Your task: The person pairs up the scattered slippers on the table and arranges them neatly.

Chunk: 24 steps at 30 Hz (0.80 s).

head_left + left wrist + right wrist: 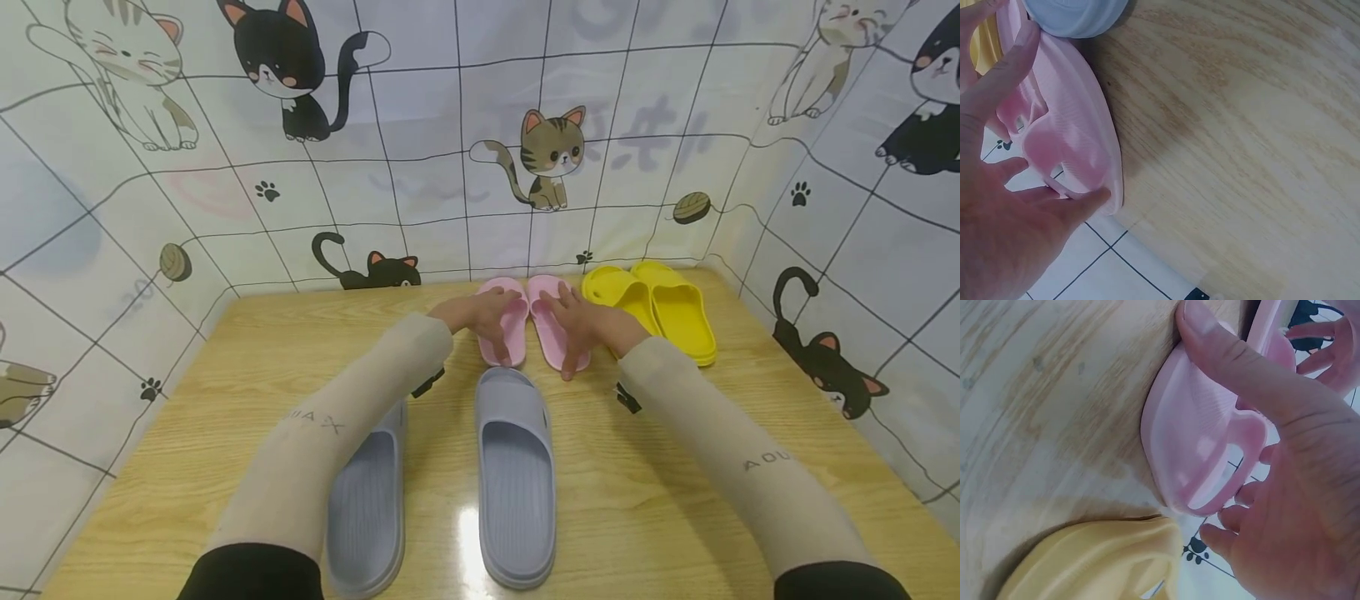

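Two pink slippers stand side by side against the back wall, toes to the wall. My left hand spreads over the left pink slipper. In the left wrist view its thumb reaches toward the heel, and a fingertip touches the toe edge. Over the right pink slipper lies my right hand, its thumb stretched across the heel end in the right wrist view. The other fingers of that hand are near the toe, only loosely bent. Both slippers appear to sit on the wooden surface.
Two yellow clogs stand close to the right of the pink pair. Nearer me are a grey slipper and another grey slipper, partly behind my left forearm. Cat-printed walls bound the wooden tabletop.
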Available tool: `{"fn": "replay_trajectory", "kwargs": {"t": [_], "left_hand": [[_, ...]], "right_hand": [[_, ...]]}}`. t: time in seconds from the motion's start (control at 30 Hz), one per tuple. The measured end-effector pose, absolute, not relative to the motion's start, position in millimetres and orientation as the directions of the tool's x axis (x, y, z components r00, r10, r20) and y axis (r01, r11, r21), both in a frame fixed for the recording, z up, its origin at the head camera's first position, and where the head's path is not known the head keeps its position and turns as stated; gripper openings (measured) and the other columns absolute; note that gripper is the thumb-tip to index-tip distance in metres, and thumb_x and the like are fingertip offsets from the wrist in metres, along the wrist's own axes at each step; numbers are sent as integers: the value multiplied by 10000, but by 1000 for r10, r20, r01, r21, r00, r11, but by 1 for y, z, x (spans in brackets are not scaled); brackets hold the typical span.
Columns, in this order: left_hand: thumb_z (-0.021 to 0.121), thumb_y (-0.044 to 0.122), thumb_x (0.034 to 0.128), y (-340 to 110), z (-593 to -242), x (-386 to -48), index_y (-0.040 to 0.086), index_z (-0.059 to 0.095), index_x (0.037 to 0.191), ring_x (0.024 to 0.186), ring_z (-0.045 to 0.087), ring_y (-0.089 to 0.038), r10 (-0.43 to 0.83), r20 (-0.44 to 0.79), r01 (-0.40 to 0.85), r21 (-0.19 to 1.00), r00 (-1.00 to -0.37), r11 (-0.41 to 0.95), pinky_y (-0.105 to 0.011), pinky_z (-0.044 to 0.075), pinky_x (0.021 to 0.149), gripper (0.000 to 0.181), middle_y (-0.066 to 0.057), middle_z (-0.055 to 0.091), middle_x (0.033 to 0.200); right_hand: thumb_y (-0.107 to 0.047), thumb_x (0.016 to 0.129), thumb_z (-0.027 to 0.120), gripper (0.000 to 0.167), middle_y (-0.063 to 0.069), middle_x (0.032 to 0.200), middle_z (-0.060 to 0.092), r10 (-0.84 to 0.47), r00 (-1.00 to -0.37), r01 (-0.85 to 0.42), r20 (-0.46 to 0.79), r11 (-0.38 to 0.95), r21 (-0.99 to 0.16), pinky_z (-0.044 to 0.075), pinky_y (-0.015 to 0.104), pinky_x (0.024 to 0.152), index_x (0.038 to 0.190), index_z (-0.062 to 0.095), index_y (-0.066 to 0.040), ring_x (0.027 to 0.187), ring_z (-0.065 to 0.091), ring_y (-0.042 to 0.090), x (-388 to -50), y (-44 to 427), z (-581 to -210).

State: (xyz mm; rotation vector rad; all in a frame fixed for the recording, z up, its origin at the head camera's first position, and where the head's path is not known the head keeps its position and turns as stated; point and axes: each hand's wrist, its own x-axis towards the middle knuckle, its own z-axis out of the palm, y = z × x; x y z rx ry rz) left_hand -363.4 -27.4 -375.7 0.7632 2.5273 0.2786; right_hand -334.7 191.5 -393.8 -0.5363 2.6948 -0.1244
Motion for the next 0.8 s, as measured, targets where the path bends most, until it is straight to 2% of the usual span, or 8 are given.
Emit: {"fn": "replay_trajectory", "kwargs": {"t": [0.13,0.2,0.33,0.43,0.5,0.57,0.67,0.8], "left_hand": [[934,333,744,-28,-374,-363,144,93,1674,1631,7,-333,571,-390,461,344,-723,818,-568,100,1308,1267,-168,45,1751],[922,337,763,-30,-372,-362,138,107,1671,1631,16,-329,583,-369,477,343,-724,809,-548,107,1313,1237,-146,76,1753],[911,351,780,-35,-364,-356,81,188,1648,1603,166,-339,642,-287,547,349,-711,761,-486,194,1309,1161,-151,213,1724],[904,348,786,-46,-356,-347,52,301,1606,1549,295,-332,706,-225,609,376,-671,698,-444,256,1292,1060,-154,348,1664],[906,340,781,-57,-351,-338,64,372,1580,1513,353,-319,736,-185,633,403,-651,661,-431,288,1276,1000,-140,419,1619],[905,347,784,-70,-348,-329,76,415,1556,1491,385,-307,745,-151,636,429,-650,641,-438,312,1261,953,-129,446,1592],[901,366,791,-92,-343,-311,89,434,1539,1466,416,-294,732,-111,617,463,-672,637,-464,347,1238,924,-125,457,1567],[885,389,811,-127,-341,-280,113,459,1521,1453,441,-306,699,-61,576,516,-713,633,-515,388,1203,873,-91,476,1555]], "right_hand": [[-443,632,986,1475,224,1720,-158,-348,-868,-331,-355,937,-109,251,678,1225,1677,-35,-241,1598,-48,465,-328,188,-388],[-438,624,991,1469,253,1715,-139,-346,-870,-344,-352,936,-71,238,686,1223,1679,-12,-234,1592,-25,487,-323,185,-384],[-355,658,983,1404,310,1696,-118,-359,-866,-383,-348,924,3,198,679,1239,1680,34,-194,1579,7,518,-309,179,-373],[-252,743,927,1225,322,1701,-29,-424,-852,-452,-308,892,24,178,652,1260,1669,135,-125,1581,62,510,-295,175,-365],[-225,784,892,1088,317,1700,90,-502,-825,-528,-258,849,35,205,635,1263,1641,240,-73,1574,151,496,-285,173,-362],[-239,833,857,965,299,1684,209,-575,-792,-594,-205,803,40,305,605,1236,1611,319,-48,1533,300,475,-275,171,-361],[-278,901,808,890,258,1675,284,-634,-756,-640,-163,768,-21,478,549,1117,1622,319,-93,1341,573,397,-262,169,-363],[-363,1001,679,750,157,1653,392,-652,-749,-625,-117,754,-204,524,542,1057,1637,313,-207,1268,644,333,-239,170,-363]]}}
